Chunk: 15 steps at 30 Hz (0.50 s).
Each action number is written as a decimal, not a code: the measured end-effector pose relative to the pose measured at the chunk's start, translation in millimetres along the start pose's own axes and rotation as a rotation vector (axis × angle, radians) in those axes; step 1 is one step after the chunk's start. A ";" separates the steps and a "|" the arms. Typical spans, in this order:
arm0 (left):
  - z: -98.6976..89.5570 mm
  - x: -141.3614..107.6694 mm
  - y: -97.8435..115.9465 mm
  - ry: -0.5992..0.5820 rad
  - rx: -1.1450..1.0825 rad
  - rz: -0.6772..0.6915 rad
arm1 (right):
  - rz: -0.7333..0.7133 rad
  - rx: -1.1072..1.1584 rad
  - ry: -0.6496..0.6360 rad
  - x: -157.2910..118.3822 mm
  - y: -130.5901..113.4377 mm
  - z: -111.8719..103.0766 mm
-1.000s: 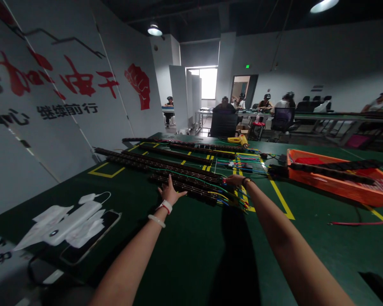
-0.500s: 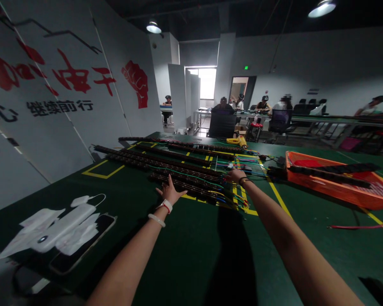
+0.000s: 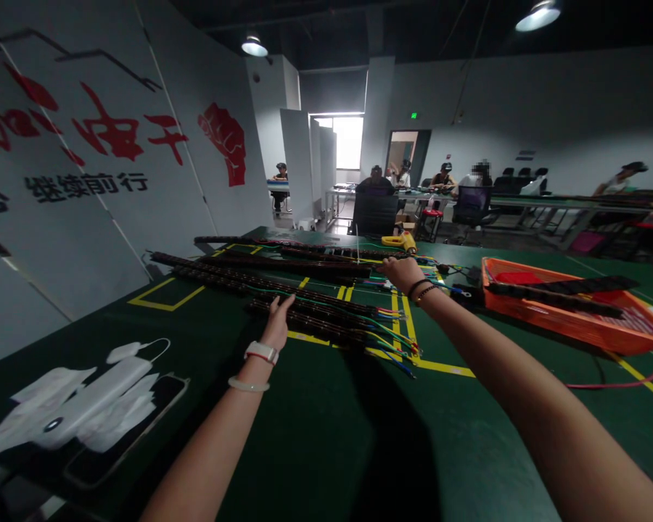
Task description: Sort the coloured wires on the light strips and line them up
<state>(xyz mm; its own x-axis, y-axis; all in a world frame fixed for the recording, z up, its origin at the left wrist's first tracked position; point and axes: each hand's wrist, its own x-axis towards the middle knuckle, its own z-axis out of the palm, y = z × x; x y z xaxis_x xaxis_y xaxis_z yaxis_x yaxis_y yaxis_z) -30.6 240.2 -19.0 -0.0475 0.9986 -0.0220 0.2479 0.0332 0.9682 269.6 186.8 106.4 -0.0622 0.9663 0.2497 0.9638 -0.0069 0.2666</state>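
Black wire harnesses point(image 3: 326, 299), wrapped along their length with coloured leads at the ends, lie side by side across the green table. My left hand point(image 3: 276, 328) rests at the near bundles, its visible fingers stretched forward over them; its other fingers are hidden. Farther off, my right hand point(image 3: 403, 274) is closed at the lead end of a dark wire harness point(image 3: 337, 270) in the far group. The fingertips there are small and partly hidden. Coloured leads point(image 3: 395, 351) with metal terminals fan out from the near bundles.
A yellow heat gun point(image 3: 401, 241) lies at the far table edge. To the right stands an orange basket point(image 3: 555, 319) with dark strips across it. A phone point(image 3: 136, 428), tissues and a white device lie at left. Several people sit at farther tables.
My right hand moved away from me to the far harnesses, and a gap has opened between the near and far groups. My left hand's fingers, spread before, have drawn closer together.
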 end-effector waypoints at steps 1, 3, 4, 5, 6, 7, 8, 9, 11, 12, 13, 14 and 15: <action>-0.8 4.3 9.2 -0.057 -0.130 -0.023 | -0.009 -0.007 0.022 -9.7 -8.7 -6.7; -0.2 14.0 25.7 -0.142 -0.376 -0.087 | -0.012 -0.021 0.066 -34.1 -32.0 -16.8; 1.0 18.6 32.0 -0.156 -0.482 -0.122 | -0.022 -0.034 0.091 -48.0 -45.6 -19.8; 2.7 22.4 36.3 -0.150 -0.577 -0.160 | -0.045 -0.039 0.089 -62.4 -59.9 -21.3; 4.5 24.9 38.6 -0.132 -0.662 -0.197 | -0.056 -0.030 0.056 -76.7 -74.0 -21.4; 6.2 26.0 38.9 -0.105 -0.740 -0.232 | -0.035 -0.012 0.014 -90.3 -87.2 -20.2; 7.6 25.5 37.5 -0.073 -0.810 -0.263 | -0.021 0.004 -0.017 -102.7 -99.2 -17.9; 8.5 23.6 34.9 -0.045 -0.875 -0.289 | -0.015 0.022 -0.044 -113.6 -109.4 -14.6; 8.6 16.7 28.4 -0.004 -0.987 -0.327 | 0.031 0.051 -0.064 -130.6 -124.2 -7.5; 7.9 12.5 25.7 0.005 -1.035 -0.337 | 0.056 0.064 -0.057 -137.0 -129.1 -4.6; 6.8 8.1 23.9 0.007 -1.077 -0.342 | 0.082 0.075 -0.039 -142.4 -132.5 -2.8; 5.4 3.7 23.2 0.004 -1.114 -0.342 | 0.102 0.086 -0.014 -147.1 -134.7 -2.6; 4.1 -0.5 23.7 -0.003 -1.146 -0.336 | 0.117 0.095 0.011 -151.3 -136.0 -4.0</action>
<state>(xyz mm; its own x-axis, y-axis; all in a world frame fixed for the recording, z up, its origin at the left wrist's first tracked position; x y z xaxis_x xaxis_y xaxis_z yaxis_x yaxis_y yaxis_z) -20.8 240.7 3.0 0.0583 0.9470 -0.3160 -0.7846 0.2392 0.5720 146.9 40.5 36.1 0.0499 0.9574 0.2846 0.9847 -0.0947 0.1460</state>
